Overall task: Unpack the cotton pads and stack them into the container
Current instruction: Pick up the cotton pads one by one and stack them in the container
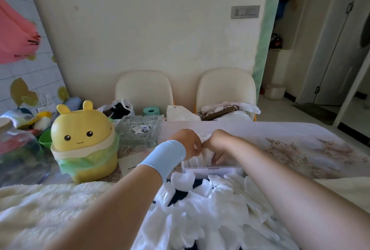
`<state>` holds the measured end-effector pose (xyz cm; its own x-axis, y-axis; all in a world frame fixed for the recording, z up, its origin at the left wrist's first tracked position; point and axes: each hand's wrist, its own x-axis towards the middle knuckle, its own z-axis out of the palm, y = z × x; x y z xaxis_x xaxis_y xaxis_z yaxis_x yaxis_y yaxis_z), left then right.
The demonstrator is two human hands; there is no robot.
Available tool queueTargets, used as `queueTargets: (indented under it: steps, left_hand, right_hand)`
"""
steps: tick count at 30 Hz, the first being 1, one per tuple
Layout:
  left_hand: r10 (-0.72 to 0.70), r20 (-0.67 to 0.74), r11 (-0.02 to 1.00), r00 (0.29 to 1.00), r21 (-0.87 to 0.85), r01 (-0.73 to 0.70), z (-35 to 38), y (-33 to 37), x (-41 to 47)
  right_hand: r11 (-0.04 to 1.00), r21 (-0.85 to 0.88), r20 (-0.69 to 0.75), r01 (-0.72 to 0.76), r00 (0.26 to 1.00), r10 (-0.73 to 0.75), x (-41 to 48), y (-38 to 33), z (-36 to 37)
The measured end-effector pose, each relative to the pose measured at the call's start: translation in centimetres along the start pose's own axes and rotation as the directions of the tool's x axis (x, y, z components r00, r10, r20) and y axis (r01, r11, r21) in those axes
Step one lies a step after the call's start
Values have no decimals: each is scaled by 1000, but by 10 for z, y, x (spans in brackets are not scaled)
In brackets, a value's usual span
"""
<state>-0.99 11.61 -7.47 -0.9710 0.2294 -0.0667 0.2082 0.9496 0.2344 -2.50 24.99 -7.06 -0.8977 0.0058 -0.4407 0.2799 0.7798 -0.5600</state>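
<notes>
I see my left hand (pixel 189 142) and right hand (pixel 218 139) meeting over the white container (pixel 212 169). The fingers (pixel 197 145) of both are curled, pinching one cotton pad (pixel 206 137) just above the stack (pixel 195 162) inside it. Loose pads (pixel 210 209) lie heaped against the container's near wall. A yellow bin (pixel 84 141) and a glass tray (pixel 140 129) crowd the left side; the counter (pixel 300 135) lies open to the right.

container (pixel 213 169) half hidden by hands (pixel 188 143), jar (pixel 18 149) cropped
</notes>
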Motion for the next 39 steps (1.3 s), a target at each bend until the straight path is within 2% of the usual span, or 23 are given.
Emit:
queueTargets:
  steps: [2, 5, 11, 16, 22, 25, 27, 30, 34, 37, 39]
  left_hand:
    - [-12, -19, 1000, 1000, -26, 12, 1, -3, 1]
    - [-32, -32, 999, 999, -41, 31, 4, -5, 3]
    - [-2, -88, 1000, 996, 10, 3, 3, -1, 3]
    - [-22, -46, 998, 999, -60, 19, 7, -2, 6]
    - [24, -91, 1000, 996, -6, -25, 6, 3, 4]
    - [26, 10, 995, 1000, 101, -27, 4, 6, 5]
    - [10, 52, 989, 999, 145, -17, 3, 8, 4]
    - [-10, 61, 993, 998, 114, 3, -2, 9, -1]
    - [-12, -25, 1000, 1000, 8, 13, -18, 9, -20]
    - [-16, -76, 998, 997, -62, 11, -28, 16, -38]
    - [-5, -89, 997, 996, -75, -1, -31, 23, -52]
  right_hand:
    - [995, 98, -25, 33, 999, -30, 0, 2, -7]
    - [992, 118, -103, 38, 994, -26, -3, 5, -14]
    - [987, 153, -47, 46, 998, -40, -7, -1, -3]
    - [986, 154, -71, 71, 996, -61, 1, 6, -2]
    - [978, 181, -77, 99, 993, -86, 4, 10, 5]
    - [963, 242, -101, 120, 990, -98, 8, 14, 2]
    - [968, 219, -65, 120, 992, -108, 7, 16, 4]
    - [974, 177, -38, 143, 990, -138, 1, 17, 2]
    - [971, 16, -85, 239, 968, -237, -17, 22, -14]
    - [938, 33, -148, 345, 930, -337, -40, 30, -25]
    - [922, 0, -123, 386, 915, -383, -61, 32, -27]
